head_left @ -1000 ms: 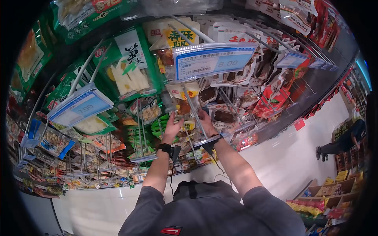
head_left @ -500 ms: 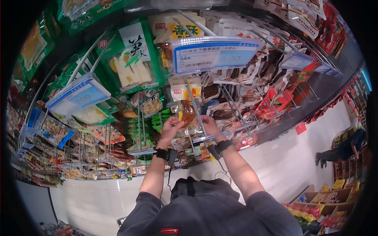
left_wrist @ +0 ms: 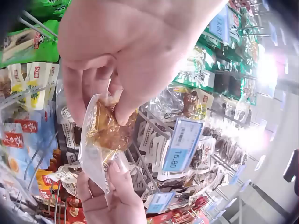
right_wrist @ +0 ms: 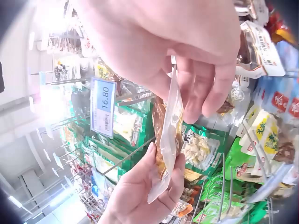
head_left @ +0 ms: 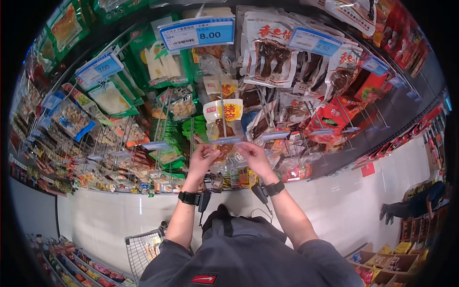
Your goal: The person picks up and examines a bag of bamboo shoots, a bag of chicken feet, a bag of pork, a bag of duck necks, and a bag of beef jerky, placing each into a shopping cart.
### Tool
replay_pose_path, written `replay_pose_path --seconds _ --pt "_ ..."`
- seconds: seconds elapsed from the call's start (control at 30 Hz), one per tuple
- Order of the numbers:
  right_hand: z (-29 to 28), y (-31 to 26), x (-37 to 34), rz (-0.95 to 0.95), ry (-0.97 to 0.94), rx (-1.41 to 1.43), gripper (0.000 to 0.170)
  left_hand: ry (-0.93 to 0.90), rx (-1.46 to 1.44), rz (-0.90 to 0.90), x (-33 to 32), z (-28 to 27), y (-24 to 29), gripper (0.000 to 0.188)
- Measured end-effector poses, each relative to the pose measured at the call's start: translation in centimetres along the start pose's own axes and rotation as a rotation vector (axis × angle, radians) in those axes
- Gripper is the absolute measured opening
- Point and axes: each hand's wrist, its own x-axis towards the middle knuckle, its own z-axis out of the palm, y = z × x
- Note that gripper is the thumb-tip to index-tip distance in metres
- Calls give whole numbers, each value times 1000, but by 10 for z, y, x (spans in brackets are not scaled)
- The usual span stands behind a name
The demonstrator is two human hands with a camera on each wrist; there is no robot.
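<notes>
A clear pouch (head_left: 224,115) of brown meat with a white and yellow label hangs low in front of the rack. My left hand (head_left: 202,162) pinches one side edge of it, thumb on the front. Its opposite edge is between the thumb and fingers of my right hand (head_left: 256,159). In the left wrist view the pouch (left_wrist: 105,128) shows brown meat through the clear film; the right wrist view has the pouch (right_wrist: 169,126) nearly edge-on. A small price tag (head_left: 226,140) at a hook's end covers part of it in the head view.
Metal hooks with price tags (head_left: 197,34) jut out above and beside my hands. White packs (head_left: 268,52) hang to the right, green packs (head_left: 162,64) to the left. A shopping cart (head_left: 138,253) stands behind me at left; a person (head_left: 416,203) is far right.
The pouch has come forward and down from deeper in the rack, with both hands gripping its sides. My view has tilted, and the shopping cart has come into sight.
</notes>
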Motion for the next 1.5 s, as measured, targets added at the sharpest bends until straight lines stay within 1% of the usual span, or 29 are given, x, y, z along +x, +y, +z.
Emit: replay_pose_path --seconds 0.1,0.17,0.23,0.33,0.43,0.5,0.57,0.63,0.67,0.7,0.77,0.8,0.83,0.9,0.93,1.0,1.1,1.17,1.23,1.37,1.43,1.47,1.5 --pt "-7 -12 -29 3 -31 5 24 40 25 -33 -35 14 3 24" --pt "-11 -18 -46 23 -50 -8 25 53 -23 -9 -55 22 -3 24" --pt "-13 -22 -63 -10 -98 42 24 54 -21 -17 -71 23 -11 24" --pt "-13 -19 -84 58 -113 115 23 114 -106 -40 -95 32 -14 23" --pt "-10 -23 -100 79 -103 90 22 165 -75 -88 -116 37 -10 23" --pt "-10 -24 -114 92 -125 70 22 175 -76 -86 -129 36 -14 23" --pt "-10 -26 -122 85 -138 46 22 121 -107 -30 -136 31 -21 23" --pt "-7 -27 -140 69 -124 97 23 111 -76 -30 -148 30 -18 25" --pt "-6 -26 -147 116 -118 105 23 81 -71 -79 -154 28 -14 26" --pt "-3 -23 -153 111 -108 105 23 50 -64 -131 -160 26 -13 27" --pt "3 -16 -166 234 -123 268 23 9 -64 -130 -171 17 -23 29" --pt "7 -17 -172 279 -176 376 29 4 -108 -151 -178 13 -27 29" --pt "9 -18 -177 278 -163 370 29 -1 -153 -168 -184 9 -30 29" --pt "17 -22 -187 446 -269 526 36 -15 -165 -182 -191 -4 -31 29" --pt "23 -24 -190 459 -257 523 36 -40 -155 -187 -196 -14 -31 28" --pt "36 -28 -196 443 -315 540 39 -85 -149 -193 -207 -27 -33 27" --pt "55 -40 -203 450 -296 497 36 -138 -215 -211 -216 -35 -33 27" --pt "66 -48 -207 463 -292 471 34 -170 -193 -229 -221 -40 -33 25" --pt "73 -48 -210 351 -234 245 31 -279 -182 -220 -222 -46 -34 27" --pt "75 -43 -214 349 -286 146 30 -244 -152 -160 -223 -36 -15 34" --pt "78 -45 -212 337 -343 179 30 -188 -313 -142 -221 -28 -8 36" --pt "73 -35 -211 353 -406 124 29 -186 -312 -138 -220 -26 -7 36" --pt "72 -42 -210 351 -407 124 29 -203 -311 -173 -219 -23 -8 35"
